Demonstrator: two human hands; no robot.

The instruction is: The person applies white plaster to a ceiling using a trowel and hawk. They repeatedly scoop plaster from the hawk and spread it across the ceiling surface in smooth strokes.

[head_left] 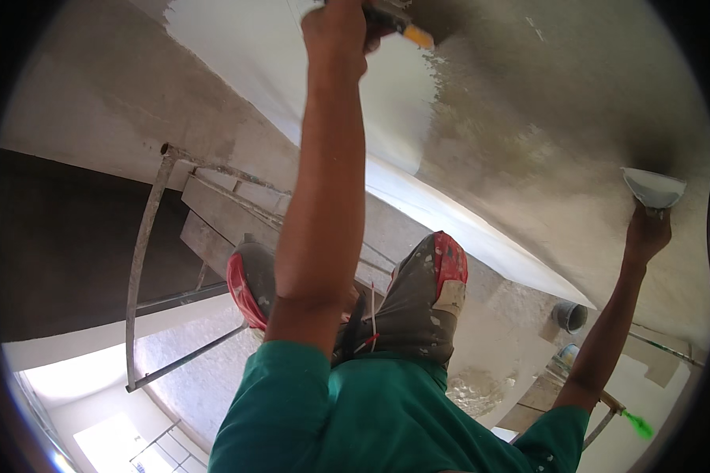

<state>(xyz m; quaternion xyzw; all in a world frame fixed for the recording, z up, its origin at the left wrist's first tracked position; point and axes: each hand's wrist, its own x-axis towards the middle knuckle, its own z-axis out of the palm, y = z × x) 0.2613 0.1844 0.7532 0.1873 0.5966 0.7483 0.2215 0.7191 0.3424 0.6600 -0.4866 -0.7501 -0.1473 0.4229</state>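
High at the upper edge, my left hand (335,35) is closed round a dark-handled tool (418,36) with an orange-yellow end. Its working edge is hidden or cut off by the picture's edge. The hand is at the boundary between smooth white filler (379,102) and bare grey-brown plaster (521,87) on the surface before me. Out to the right, my right hand (648,232) grips a wide putty knife (655,188), its blade carrying pale grey-white filler. Whether that blade touches the surface, I cannot tell.
A rusty metal scaffold frame (143,236) with wooden boards (205,236) stands at left. My paint-spotted trousers (426,292) show below. A grey pipe end (569,317) sits at the lower right, near a metal bar with a bright green tip (637,424). Windows glow lower left.
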